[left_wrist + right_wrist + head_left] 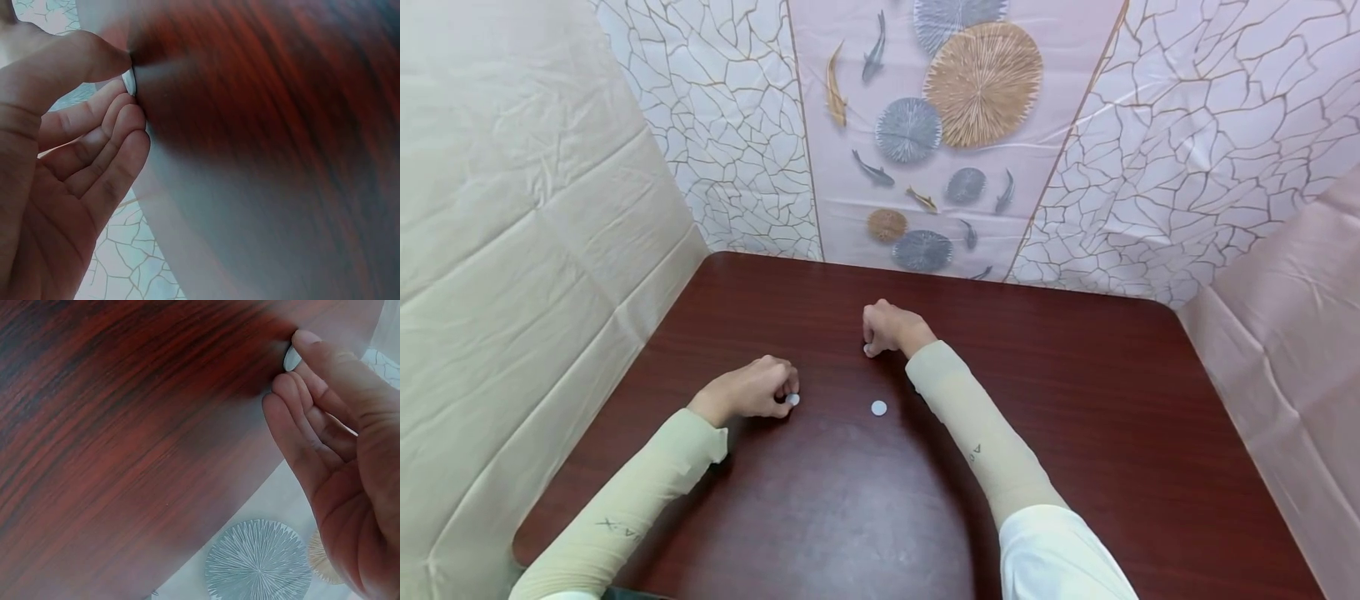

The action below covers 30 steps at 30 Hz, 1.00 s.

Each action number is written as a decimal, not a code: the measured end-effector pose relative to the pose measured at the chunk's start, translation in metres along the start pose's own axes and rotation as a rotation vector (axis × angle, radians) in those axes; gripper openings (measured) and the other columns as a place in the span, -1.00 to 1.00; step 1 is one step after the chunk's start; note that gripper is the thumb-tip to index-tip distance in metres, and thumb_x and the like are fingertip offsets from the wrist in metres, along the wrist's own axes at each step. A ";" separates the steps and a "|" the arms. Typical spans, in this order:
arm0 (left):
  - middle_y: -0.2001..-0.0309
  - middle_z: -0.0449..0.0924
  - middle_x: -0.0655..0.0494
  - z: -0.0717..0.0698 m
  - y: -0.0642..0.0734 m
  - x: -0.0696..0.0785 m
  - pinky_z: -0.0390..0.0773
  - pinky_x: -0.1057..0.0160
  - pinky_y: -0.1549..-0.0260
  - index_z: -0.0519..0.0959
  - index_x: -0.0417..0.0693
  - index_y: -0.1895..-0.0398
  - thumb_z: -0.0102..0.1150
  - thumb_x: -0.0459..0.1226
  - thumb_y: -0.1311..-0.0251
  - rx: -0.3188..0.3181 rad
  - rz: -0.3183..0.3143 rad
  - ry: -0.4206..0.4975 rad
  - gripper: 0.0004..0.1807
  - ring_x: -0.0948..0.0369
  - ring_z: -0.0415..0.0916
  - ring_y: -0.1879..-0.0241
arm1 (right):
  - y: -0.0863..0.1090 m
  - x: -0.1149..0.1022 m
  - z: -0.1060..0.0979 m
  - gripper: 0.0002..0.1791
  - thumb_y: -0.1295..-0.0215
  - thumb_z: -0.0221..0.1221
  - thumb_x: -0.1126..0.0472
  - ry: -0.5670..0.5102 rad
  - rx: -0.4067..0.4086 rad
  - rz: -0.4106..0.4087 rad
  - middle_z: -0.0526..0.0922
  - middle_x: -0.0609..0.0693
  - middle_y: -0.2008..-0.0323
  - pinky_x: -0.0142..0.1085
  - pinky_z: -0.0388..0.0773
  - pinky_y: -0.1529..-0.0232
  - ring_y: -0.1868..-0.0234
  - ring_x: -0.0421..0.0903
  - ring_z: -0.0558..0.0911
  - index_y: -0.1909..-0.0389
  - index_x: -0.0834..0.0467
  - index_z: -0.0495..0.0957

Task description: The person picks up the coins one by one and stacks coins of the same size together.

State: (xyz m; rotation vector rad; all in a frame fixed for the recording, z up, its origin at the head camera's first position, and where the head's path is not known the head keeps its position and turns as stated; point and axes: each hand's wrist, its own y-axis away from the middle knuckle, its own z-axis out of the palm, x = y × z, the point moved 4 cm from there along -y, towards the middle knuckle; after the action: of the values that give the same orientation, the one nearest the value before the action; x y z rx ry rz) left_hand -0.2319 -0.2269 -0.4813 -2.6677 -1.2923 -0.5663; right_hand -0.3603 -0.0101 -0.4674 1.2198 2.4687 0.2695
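Note:
On the dark reddish-brown table (820, 492), my left hand (751, 390) pinches a small white disc (793, 400) between thumb and fingers. The left wrist view shows that disc (129, 82) tilted, its lower edge at the tabletop. Farther back and to the right, my right hand (891, 326) holds another white disc (868, 350) in its fingertips. That disc (291, 359) also stands tilted at the table surface in the right wrist view. A third white disc (878, 408) lies flat on the table between the hands, nearer to me, with neither hand touching it.
A patterned cloth (917, 192) with fish and round leaf shapes hangs behind the table's far edge. Pale cloth walls (527, 208) stand at the left and right sides. Light sleeves (992, 442) cover both forearms.

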 end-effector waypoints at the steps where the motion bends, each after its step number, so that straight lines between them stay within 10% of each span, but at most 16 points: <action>1: 0.34 0.62 0.13 0.001 0.000 -0.001 0.59 0.34 0.29 0.65 -0.07 0.30 0.37 -0.33 -0.19 0.001 0.000 0.003 -0.93 0.28 0.55 0.33 | 0.000 0.000 0.000 -0.85 -0.35 0.42 0.11 0.000 0.002 -0.002 0.70 0.00 0.10 -0.20 0.68 0.12 0.17 -0.12 0.68 0.18 0.08 0.77; 30: 0.35 0.64 0.17 0.001 0.000 -0.002 0.61 0.35 0.29 0.65 -0.05 0.32 0.39 -0.31 -0.15 0.022 -0.021 0.009 -0.91 0.35 0.56 0.34 | -0.003 -0.006 0.016 -0.78 -0.05 0.45 0.09 0.095 0.117 -0.126 0.65 -0.12 0.50 -0.35 0.56 0.38 0.47 -0.16 0.61 0.53 0.02 0.58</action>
State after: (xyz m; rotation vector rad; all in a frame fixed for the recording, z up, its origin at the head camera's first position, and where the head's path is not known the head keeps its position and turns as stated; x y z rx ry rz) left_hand -0.2327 -0.2284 -0.4834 -2.6342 -1.3173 -0.5634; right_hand -0.3531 -0.0164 -0.4812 1.1135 2.6641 0.1534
